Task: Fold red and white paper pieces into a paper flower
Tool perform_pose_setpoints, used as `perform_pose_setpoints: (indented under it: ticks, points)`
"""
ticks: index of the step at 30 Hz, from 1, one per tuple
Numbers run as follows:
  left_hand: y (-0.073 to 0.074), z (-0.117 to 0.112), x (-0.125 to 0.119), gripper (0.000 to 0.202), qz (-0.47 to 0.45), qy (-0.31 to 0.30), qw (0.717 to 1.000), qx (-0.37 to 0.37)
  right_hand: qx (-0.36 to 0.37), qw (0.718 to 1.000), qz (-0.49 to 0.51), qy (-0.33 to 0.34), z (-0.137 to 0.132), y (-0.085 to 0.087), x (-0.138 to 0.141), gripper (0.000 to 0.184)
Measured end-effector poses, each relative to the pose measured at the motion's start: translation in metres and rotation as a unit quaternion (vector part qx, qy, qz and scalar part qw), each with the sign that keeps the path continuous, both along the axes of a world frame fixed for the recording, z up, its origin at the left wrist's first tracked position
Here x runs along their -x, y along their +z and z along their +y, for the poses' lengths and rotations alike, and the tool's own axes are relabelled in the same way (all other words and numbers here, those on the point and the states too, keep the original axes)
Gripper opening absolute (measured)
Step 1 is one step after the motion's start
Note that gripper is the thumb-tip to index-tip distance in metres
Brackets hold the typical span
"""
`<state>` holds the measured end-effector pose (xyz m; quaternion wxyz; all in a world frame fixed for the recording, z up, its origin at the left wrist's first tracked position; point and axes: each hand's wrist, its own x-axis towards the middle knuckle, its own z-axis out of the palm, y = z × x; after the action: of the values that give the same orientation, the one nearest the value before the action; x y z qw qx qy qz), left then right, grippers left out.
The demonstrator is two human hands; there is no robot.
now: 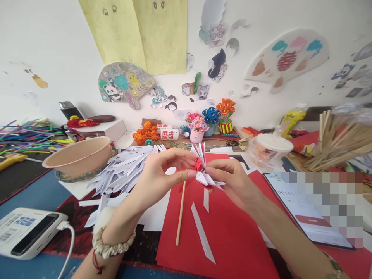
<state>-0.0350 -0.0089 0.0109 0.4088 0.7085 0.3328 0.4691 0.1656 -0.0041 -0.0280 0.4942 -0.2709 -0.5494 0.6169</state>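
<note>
Both my hands meet over a red paper sheet [229, 232]. My left hand [162, 170] pinches the top of a thin wooden stick [180, 213] that hangs down to the sheet, its fingertips at a paper flower [202, 164] of folded white strips with a red centre. My right hand [232, 180] is closed round the flower from the right and below. Two loose white folded strips [202, 232] lie on the red sheet beneath the flower. A heap of white folded strips [124, 170] lies just left of my left hand.
A beige bowl [78, 157] stands left, with coloured pipe cleaners [26, 133] behind it. A white device with a cable [26, 232] is at the near left. A phone [308, 213] lies right, behind it a clear tub [270, 151] and a bundle of wooden sticks [337, 143]. Small flower pots [212, 120] line the wall.
</note>
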Motion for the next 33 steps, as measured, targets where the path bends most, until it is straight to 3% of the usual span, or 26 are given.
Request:
perform_pose_setpoints:
  ticks: [9, 15, 17, 22, 28, 33]
  points:
    - [-0.009, 0.001, -0.004, 0.016, -0.023, 0.001, 0.998, -0.053, -0.023, 0.999, -0.008, 0.044, 0.000, 0.000, -0.003, 0.018]
    - [-0.006, 0.002, 0.000, 0.020, -0.061, -0.026, 0.998, 0.014, -0.076, 0.996, -0.027, -0.038, -0.002, 0.000, -0.001, 0.013]
    - [-0.002, -0.001, -0.001, 0.028, -0.029, 0.004, 0.999, 0.024, -0.104, 0.990, -0.064, -0.072, -0.004, 0.001, 0.001, 0.013]
    - [-0.001, -0.006, -0.012, 0.020, 0.080, 0.064, 0.991, 0.083, -0.167, 0.967, -0.127, -0.143, -0.004, -0.001, 0.004, 0.007]
    - [-0.008, -0.006, -0.017, 0.015, 0.062, 0.112, 0.988, 0.089, -0.152, 0.966, -0.154, -0.140, -0.002, -0.009, 0.006, 0.009]
    - [-0.010, -0.004, -0.017, 0.016, 0.022, 0.106, 0.989, 0.099, -0.136, 0.965, -0.158, -0.157, 0.000, -0.010, 0.004, 0.011]
